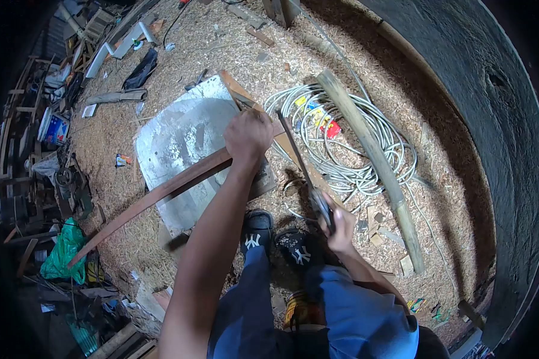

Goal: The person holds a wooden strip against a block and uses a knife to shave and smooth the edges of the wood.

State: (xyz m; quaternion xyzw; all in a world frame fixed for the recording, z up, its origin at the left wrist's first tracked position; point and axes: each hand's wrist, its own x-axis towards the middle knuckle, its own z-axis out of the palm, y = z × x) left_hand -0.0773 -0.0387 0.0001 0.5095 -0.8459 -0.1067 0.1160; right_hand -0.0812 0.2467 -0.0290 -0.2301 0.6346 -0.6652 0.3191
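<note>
My left hand (pixel 248 136) is closed around a long, slightly curved reddish-brown wooden strip (pixel 161 185), near its upper right end. The strip slants down to the lower left. In my right hand (pixel 340 227) is the dark handle of a handsaw (pixel 297 146), its narrow blade seen almost edge-on and pointing up and away from me. The blade's far part lies right at the strip's end, just right of my left hand. Beneath both runs a flat brown board (pixel 236 90), partly hidden by my hand. A worn white-grey slab (pixel 182 140) lies under the strip.
Coiled grey cable (pixel 365 164) lies to the right, with a wooden pole (pixel 365 131) across it. Wood shavings cover the floor. A dark curved wall (pixel 479 78) bounds the right side. Scrap wood and a green plastic bag (pixel 66 254) are piled at left. My shoes (pixel 257 230) stand close below.
</note>
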